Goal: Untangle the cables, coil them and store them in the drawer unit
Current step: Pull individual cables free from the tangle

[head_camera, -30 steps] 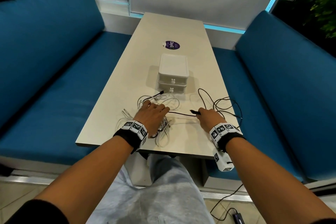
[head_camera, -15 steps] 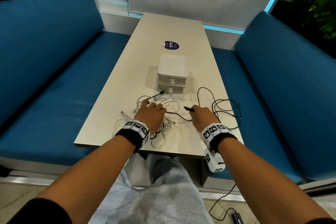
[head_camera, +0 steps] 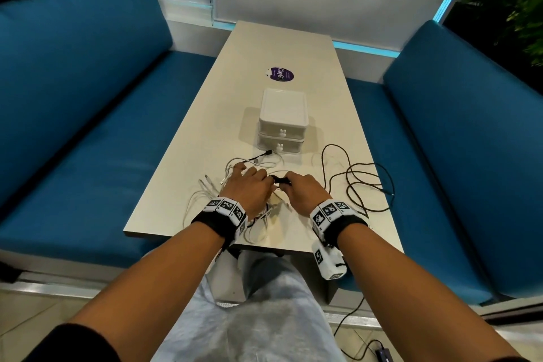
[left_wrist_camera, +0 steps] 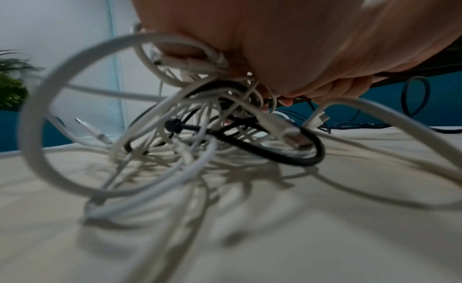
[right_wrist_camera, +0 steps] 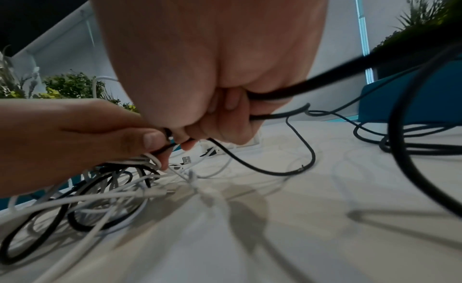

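Head view first: both hands are down at the near end of the table [head_camera: 205, 114], right on the cable mess. The left hand [head_camera: 249, 189] sits over the white cable tangle [head_camera: 211, 194], and the right hand [head_camera: 305, 192] is pinching the black cable [head_camera: 352, 182], whose loose loops trail off to the right. The two-drawer unit [head_camera: 282, 123] stands just beyond the pile, both drawers closed, so nothing's stored yet.

Left wrist view: the left hand [left_wrist_camera: 287, 40] has its fingers curled into the white cable tangle [left_wrist_camera: 125, 113], gripping a bunch of strands, with a black loop [left_wrist_camera: 295, 158] threaded through the middle. Proper spaghetti.

Right wrist view: the right hand [right_wrist_camera: 220, 70] is closed around the black cable [right_wrist_camera: 262, 168], fingers wrapped on it near the end, while the left hand [right_wrist_camera: 87, 133] pinches the same line plus some white strands right beside it.

Handling-wise I'd guess this stuff is light and floppy, the black one a bit stiffer and springy. Yanking will probably tighten knots. Best to take a plug end and feed it back through the loops.
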### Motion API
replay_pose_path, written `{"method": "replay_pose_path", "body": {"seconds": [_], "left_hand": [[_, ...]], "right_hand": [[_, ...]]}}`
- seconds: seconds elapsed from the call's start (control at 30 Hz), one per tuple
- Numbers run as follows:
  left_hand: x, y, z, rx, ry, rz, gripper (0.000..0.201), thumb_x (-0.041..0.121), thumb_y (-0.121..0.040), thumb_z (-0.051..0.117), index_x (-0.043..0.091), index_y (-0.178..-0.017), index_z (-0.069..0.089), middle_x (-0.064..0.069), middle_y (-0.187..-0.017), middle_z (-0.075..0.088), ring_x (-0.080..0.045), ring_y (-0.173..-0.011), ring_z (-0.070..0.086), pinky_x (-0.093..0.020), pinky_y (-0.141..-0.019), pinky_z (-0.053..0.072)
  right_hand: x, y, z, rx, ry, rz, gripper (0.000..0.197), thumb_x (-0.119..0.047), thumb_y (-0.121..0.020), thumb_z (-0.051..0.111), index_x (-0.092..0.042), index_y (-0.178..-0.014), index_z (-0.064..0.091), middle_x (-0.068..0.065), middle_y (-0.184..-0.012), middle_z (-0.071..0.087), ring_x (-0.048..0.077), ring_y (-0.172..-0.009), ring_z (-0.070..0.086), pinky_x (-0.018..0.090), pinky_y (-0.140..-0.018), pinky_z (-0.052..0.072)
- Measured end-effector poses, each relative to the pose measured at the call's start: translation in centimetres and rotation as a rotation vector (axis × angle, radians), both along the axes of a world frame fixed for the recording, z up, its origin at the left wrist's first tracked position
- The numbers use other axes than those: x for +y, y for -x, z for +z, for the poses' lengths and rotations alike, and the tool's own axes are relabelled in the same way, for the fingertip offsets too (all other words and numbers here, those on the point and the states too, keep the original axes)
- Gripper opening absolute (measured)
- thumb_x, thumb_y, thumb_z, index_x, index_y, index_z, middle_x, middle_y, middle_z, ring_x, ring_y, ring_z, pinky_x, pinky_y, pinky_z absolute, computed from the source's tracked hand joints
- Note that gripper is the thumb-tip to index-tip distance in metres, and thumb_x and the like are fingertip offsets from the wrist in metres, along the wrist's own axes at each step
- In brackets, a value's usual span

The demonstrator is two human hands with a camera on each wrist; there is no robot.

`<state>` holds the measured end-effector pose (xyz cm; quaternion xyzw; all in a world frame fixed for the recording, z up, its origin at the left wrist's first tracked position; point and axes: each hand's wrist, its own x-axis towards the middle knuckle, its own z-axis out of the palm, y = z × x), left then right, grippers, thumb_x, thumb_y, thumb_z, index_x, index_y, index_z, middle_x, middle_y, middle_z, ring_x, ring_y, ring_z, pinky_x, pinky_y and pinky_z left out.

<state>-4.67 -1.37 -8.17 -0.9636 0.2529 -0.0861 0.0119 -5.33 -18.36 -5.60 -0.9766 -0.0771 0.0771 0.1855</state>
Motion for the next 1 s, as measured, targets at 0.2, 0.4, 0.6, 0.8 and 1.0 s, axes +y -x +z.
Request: {"method": "replay_pose_path", "body": {"seconds": [0.2,0.4,0.6,0.8,1.0], "left_hand": [[-0.3,-0.4,0.1,0.048,-0.004,0.068,0.024,0.031,-0.088,0.050,0.024,-0.105,0.064,0.006,-0.109,0.059,-0.022,-0.112,0.050,-0.049,-0.103,0.023],[-0.6,-0.4,0.3,0.027,-0.016,0.049,0.025,0.034,-0.098,0.042,0.027,-0.106,0.064,0.006,-0.107,0.062,-0.022,-0.109,0.052,-0.048,-0.103,0.024],[-0.6,-0.6,0.5,0.003,-0.015,0.049,0.025,0.036,-0.102,0.038,0.030,-0.109,0.062,0.007,-0.102,0.066,-0.023,-0.110,0.054,-0.048,-0.103,0.022],[-0.4,-0.4,0.2,-0.028,-0.003,0.032,0.022,0.035,-0.100,0.041,0.027,-0.113,0.057,0.006,-0.103,0.065,-0.025,-0.105,0.056,-0.049,-0.103,0.025],[0.5,-0.6,-0.1,0.026,0.052,0.102,0.037,0.027,-0.086,0.054,0.024,-0.123,0.050,0.004,-0.116,0.061,-0.024,-0.109,0.055,-0.047,-0.105,0.021]], "right_hand": [[-2.0,0.2,0.2,0.016,0.094,-0.026,0.029,-0.033,-0.103,0.042,-0.007,-0.110,0.052,0.020,-0.097,0.061,0.037,-0.083,0.059,0.038,-0.066,0.045],[-2.4,0.5,0.5,0.015,0.102,-0.049,0.026,-0.032,-0.102,0.041,-0.010,-0.110,0.052,0.015,-0.094,0.060,0.032,-0.077,0.058,0.035,-0.062,0.045],[-0.8,0.3,1.0,-0.036,-0.011,-0.006,0.025,-0.036,-0.099,0.046,-0.015,-0.107,0.059,0.011,-0.092,0.065,0.029,-0.080,0.059,0.034,-0.065,0.045],[-0.8,0.2,1.0,-0.052,0.080,-0.015,0.024,-0.036,-0.101,0.045,-0.016,-0.109,0.055,0.008,-0.084,0.057,0.031,-0.075,0.057,0.038,-0.065,0.049],[-4.5,0.0,1.8,-0.089,0.125,-0.186,0.021,-0.028,-0.101,0.041,-0.011,-0.110,0.048,0.017,-0.091,0.062,0.034,-0.074,0.057,0.037,-0.061,0.047]]}}
